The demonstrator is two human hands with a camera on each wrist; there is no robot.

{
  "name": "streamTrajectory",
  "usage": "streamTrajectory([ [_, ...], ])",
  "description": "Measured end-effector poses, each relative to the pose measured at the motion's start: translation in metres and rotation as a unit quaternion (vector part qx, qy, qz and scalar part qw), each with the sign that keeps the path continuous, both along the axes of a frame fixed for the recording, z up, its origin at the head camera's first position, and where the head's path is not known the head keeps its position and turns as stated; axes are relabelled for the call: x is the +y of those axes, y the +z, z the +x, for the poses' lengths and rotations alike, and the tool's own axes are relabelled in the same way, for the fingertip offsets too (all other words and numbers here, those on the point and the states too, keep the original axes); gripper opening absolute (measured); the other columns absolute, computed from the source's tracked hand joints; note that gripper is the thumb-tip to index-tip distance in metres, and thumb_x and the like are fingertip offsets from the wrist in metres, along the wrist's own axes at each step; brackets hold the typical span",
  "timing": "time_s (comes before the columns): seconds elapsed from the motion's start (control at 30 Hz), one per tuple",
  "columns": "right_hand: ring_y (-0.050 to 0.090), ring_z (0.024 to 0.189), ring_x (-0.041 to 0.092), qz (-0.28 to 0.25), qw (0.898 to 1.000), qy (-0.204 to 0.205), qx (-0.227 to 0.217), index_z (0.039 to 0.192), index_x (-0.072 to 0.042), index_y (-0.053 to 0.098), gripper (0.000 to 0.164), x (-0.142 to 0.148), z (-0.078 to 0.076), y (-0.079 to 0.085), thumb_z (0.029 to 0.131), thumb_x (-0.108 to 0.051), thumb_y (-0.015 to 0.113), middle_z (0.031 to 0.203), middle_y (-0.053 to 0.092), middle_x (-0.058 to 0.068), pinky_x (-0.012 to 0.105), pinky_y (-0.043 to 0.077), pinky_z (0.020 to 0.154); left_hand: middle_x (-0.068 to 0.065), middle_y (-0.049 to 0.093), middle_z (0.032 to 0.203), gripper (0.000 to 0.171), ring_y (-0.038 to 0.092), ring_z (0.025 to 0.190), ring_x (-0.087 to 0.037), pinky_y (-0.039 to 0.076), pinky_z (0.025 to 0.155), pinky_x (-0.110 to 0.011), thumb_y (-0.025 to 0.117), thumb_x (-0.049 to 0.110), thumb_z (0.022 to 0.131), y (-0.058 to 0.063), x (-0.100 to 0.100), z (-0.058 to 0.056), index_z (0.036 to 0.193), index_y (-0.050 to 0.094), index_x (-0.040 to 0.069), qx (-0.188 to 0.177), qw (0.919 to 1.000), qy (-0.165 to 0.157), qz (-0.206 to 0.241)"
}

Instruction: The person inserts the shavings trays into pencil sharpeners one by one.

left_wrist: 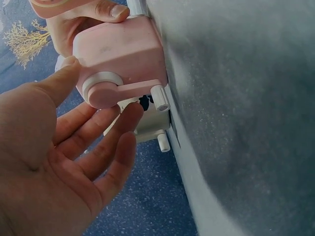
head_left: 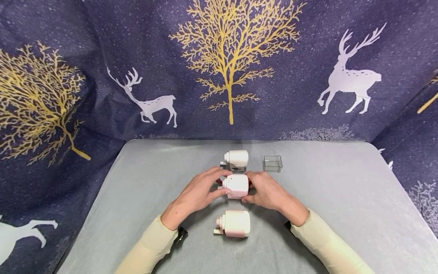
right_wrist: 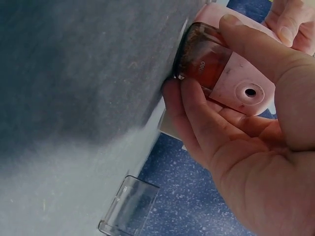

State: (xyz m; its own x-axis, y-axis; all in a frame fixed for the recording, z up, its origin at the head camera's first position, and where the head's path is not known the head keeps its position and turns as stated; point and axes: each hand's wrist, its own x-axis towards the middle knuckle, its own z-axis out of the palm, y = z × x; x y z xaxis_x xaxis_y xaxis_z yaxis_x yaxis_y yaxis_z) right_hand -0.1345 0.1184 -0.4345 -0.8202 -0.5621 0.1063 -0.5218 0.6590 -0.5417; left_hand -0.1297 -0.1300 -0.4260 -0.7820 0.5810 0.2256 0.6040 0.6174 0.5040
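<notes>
A pink pencil sharpener (head_left: 237, 186) with a side crank stands on the table between both hands. My left hand (head_left: 200, 190) holds it on the crank side, thumb near the front and fingers reaching behind. In the left wrist view, the crank handle (left_wrist: 160, 98) points toward that palm. My right hand (head_left: 268, 192) grips the opposite end, where the pencil hole (right_wrist: 251, 92) shows. Its thumb and fingers pinch about the see-through shavings drawer (right_wrist: 204, 61), which sits at the sharpener's bottom with dark bits inside.
Behind stands a white pencil sharpener (head_left: 238, 156); nearer me is a cream-and-pink one (head_left: 237, 223). A clear empty drawer (head_left: 272, 161) lies at the back right of the grey table (head_left: 342, 198). A dark blue patterned cloth (head_left: 273, 114) hangs beyond the table's far edge.
</notes>
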Motion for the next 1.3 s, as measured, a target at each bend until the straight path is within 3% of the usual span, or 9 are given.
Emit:
streamTrajectory([
  [0.63,0.065,0.087,0.014,-0.029,0.999,0.026,-0.007,0.111,-0.005,0.061,0.053,0.007,-0.002,-0.001,0.068,-0.022,0.088,0.1,0.066,-0.001,0.027,0.055,0.077,0.009,0.058,0.123,0.057,0.059,0.099,-0.006,0.051,0.082,-0.03,0.067,0.044,0.09,0.001,-0.001,-0.001,0.139,0.054,0.02,0.031,0.9994,-0.008,-0.014],
  [0.77,0.065,0.09,0.016,-0.035,0.999,0.03,-0.011,0.114,-0.004,0.061,0.056,0.012,-0.002,0.0,0.069,-0.022,0.087,0.102,0.066,0.0,0.029,0.055,0.08,0.01,0.056,0.125,0.057,0.058,0.101,-0.008,0.051,0.084,-0.031,0.063,0.048,0.092,0.001,-0.002,-0.001,0.141,0.051,0.023,0.019,0.9996,-0.007,-0.02],
  [1.03,0.065,0.09,0.021,-0.031,0.998,0.034,0.041,0.119,0.001,0.062,0.06,0.026,-0.006,0.002,0.07,-0.023,0.086,0.103,0.068,0.01,0.035,0.055,0.081,0.008,0.05,0.138,0.061,0.054,0.116,-0.015,0.046,0.096,-0.039,0.052,0.059,0.094,0.003,-0.006,-0.003,0.145,0.047,0.027,-0.024,0.999,0.012,-0.036],
  [1.3,0.065,0.089,0.023,-0.039,0.998,0.017,0.039,0.115,0.003,0.063,0.053,0.036,-0.008,0.006,0.073,-0.022,0.084,0.101,0.068,0.011,0.037,0.055,0.08,0.01,0.051,0.135,0.059,0.056,0.112,-0.014,0.049,0.092,-0.039,0.051,0.058,0.094,0.005,-0.008,-0.007,0.143,0.05,0.025,-0.027,0.999,0.025,-0.026],
])
